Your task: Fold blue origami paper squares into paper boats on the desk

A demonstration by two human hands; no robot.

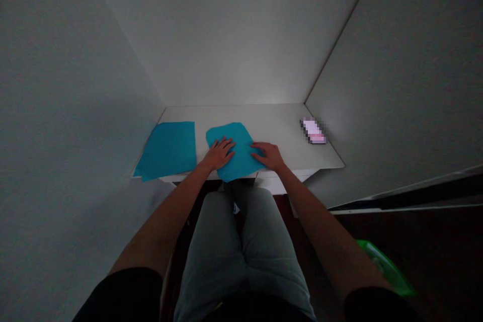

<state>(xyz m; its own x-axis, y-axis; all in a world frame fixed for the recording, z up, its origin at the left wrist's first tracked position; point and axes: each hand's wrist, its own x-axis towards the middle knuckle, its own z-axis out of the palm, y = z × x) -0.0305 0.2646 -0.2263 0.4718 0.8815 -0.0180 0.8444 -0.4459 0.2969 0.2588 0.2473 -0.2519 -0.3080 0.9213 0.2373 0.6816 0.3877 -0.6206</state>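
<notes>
A blue cloth [241,161] lies spread at the middle of the white table, set askew, its near corner reaching over the front edge. On its left part my left hand [221,154] rests flat with fingers spread. My right hand [267,155] lies at the cloth's right edge, palm down, its fingertips on the fabric and fingers apart. Neither hand grips anything. To the left, a second piece of blue cloth [169,148] lies flat, with what looks like another layer beneath it at the lower left corner; it overhangs the front edge slightly.
The white table [271,115] stands between walls at the left, back and right. A phone [314,131], blurred out, lies at its right end. Below on the dark floor at the right is a green container [392,271]. My legs are close to the table's front.
</notes>
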